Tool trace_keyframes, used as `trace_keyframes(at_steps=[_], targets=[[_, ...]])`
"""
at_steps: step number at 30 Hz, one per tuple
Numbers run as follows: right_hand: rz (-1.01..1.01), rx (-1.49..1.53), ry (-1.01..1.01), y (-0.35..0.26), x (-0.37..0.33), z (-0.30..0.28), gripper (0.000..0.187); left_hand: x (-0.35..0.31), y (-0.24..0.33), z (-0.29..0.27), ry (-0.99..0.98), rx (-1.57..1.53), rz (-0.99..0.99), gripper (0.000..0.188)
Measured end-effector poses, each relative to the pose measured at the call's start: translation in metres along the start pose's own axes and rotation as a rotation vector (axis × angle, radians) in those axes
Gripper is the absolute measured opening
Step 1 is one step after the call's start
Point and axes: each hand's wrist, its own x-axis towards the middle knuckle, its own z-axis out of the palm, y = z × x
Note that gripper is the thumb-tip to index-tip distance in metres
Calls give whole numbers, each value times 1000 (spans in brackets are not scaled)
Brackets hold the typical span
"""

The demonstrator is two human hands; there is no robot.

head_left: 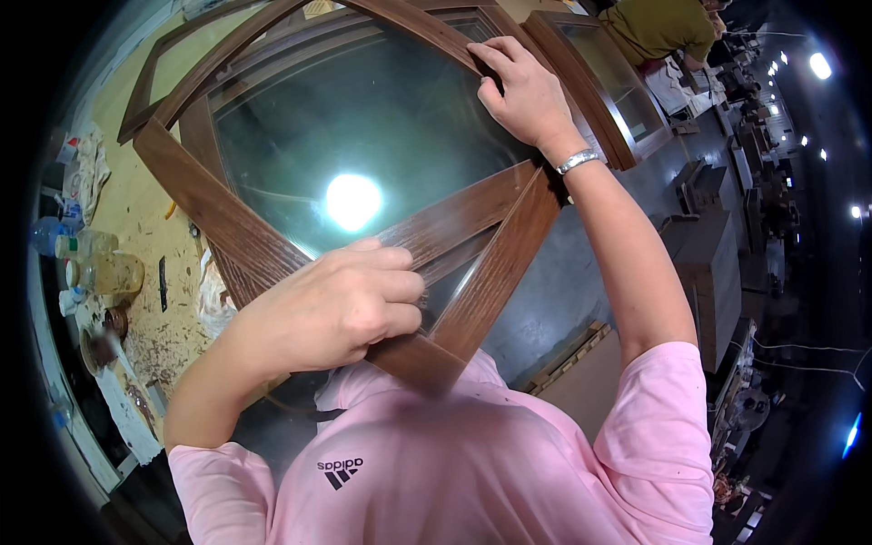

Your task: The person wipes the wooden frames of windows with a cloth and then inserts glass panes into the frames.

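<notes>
With its visible corners apparently joined, though what work remains cannot be told, a brown wooden frame [506,263] sits askew over a glazed panel [336,118], the left hand [350,295] curled around its near rail, the half-open right hand [524,95] gripping its right rail.

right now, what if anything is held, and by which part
A brown four-sided wooden frame: left hand curled over its lower-left rail near the bottom corner; right hand with its fingers on the upper-right rail, firmness unclear.
</notes>
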Motion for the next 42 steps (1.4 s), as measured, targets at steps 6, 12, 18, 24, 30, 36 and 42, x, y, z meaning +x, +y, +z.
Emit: trace_keyframes(at_steps=[6, 12, 18, 24, 30, 36, 42], targets=[[-26, -22, 30, 6, 7, -6, 39, 5, -6, 8, 65, 18, -2, 24], [-10, -21, 7, 7, 2, -7, 38, 7, -8, 14, 129, 43, -1, 26], [-2, -28, 5, 7, 1, -6, 39, 4, -5, 9, 44, 5, 4, 27], [-23, -36, 11, 8, 2, -6, 41, 5, -3, 9, 26, 27, -29, 28], [-8, -35, -3, 9, 2, -8, 42, 7, -1, 9, 69, 60, -26, 30], [3, -16, -13, 4, 5, -5, 39, -11, 1, -6, 343, 224, -92, 24], [16, 11, -16, 4, 7, -17, 38, -165, -7, -17, 1226, 22, -731, 16]])
